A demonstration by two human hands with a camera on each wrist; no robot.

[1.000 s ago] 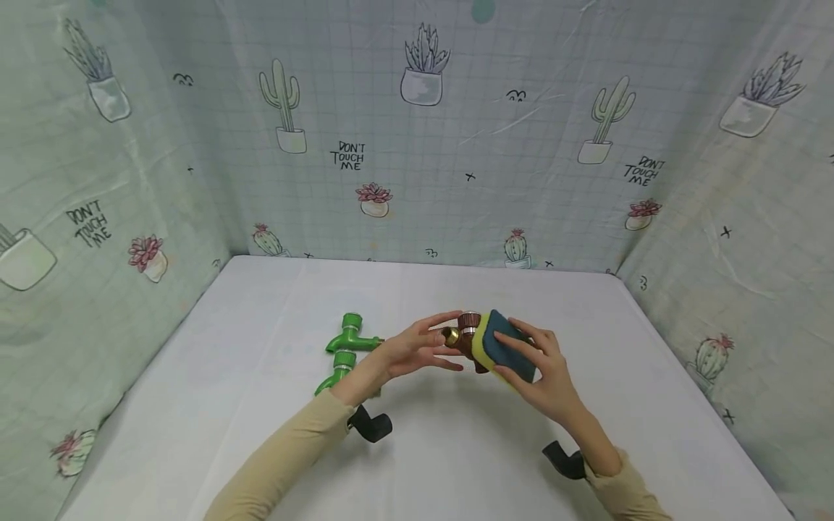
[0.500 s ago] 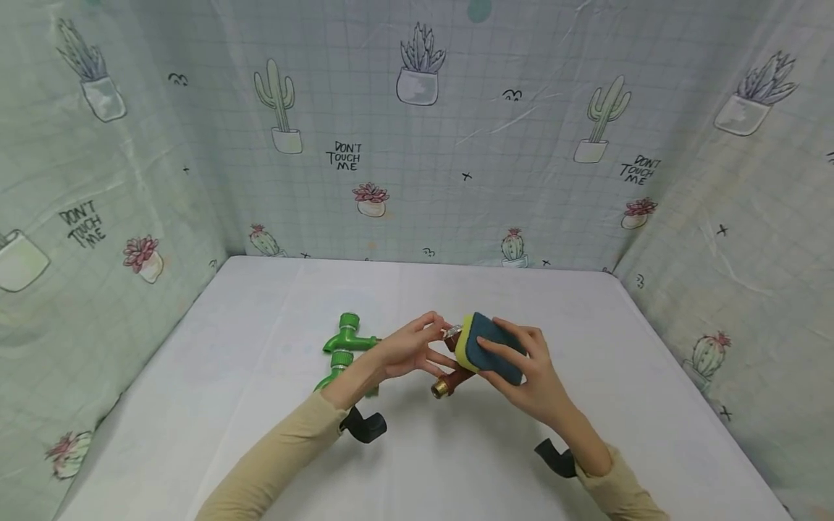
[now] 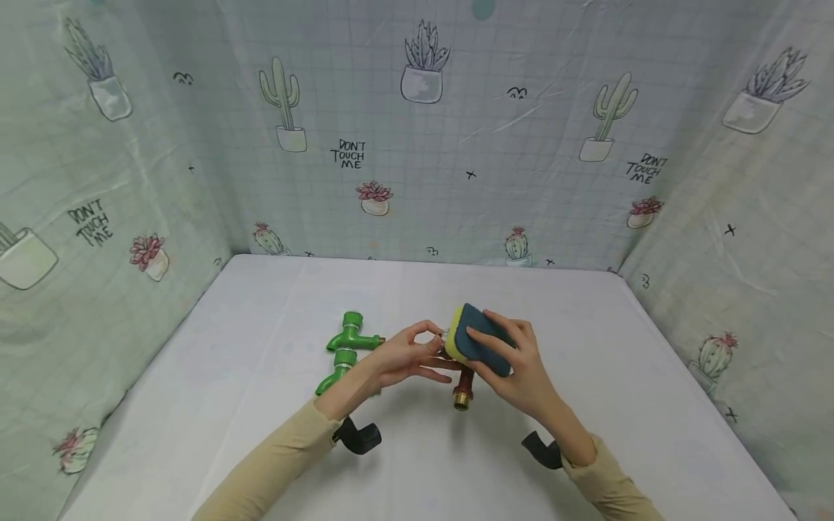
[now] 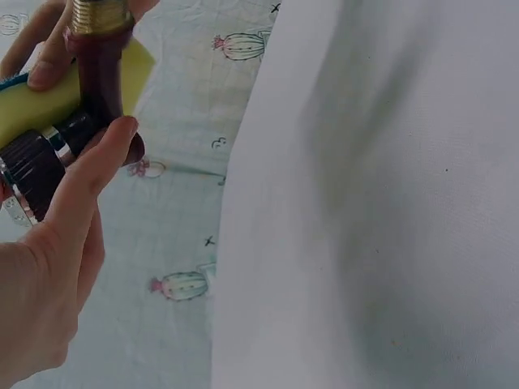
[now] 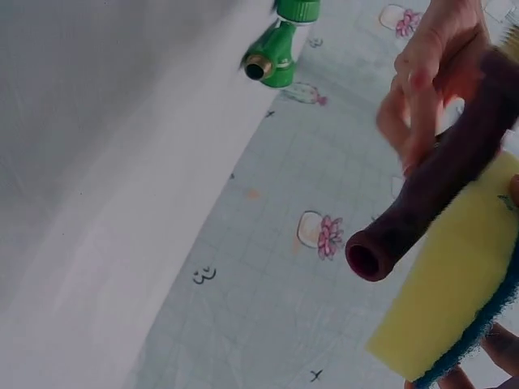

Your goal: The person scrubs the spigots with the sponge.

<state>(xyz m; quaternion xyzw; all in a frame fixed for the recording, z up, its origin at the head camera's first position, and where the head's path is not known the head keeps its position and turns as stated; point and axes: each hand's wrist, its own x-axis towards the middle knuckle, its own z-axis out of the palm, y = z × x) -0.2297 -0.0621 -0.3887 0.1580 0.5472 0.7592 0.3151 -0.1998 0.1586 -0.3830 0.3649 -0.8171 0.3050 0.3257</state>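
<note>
A dark red-brown faucet (image 4: 101, 77) with a brass threaded end is held above the table in my left hand (image 3: 407, 356). In the left wrist view, the thumb and fingers grip it near its ribbed knob (image 4: 36, 172). My right hand (image 3: 521, 365) pinches a sponge (image 3: 481, 340), yellow on one face and dark blue on the other. The yellow side lies against the faucet. In the head view the sponge hides much of the faucet's body, and its brass end (image 3: 462, 400) points down toward me. The right wrist view shows the open spout (image 5: 369, 258) alongside the yellow face.
Two green faucets (image 3: 352, 334) lie on the white table (image 3: 274, 304) left of the hands, the nearer one partly behind the left forearm. Black curved pieces (image 3: 360, 436) sit at both wrists. A curtain (image 3: 430, 145) printed with cacti surrounds the table.
The faucet has turned in my left hand, so its brass end swung from pointing left to pointing down toward me. My right hand and the sponge have shifted left along it.
</note>
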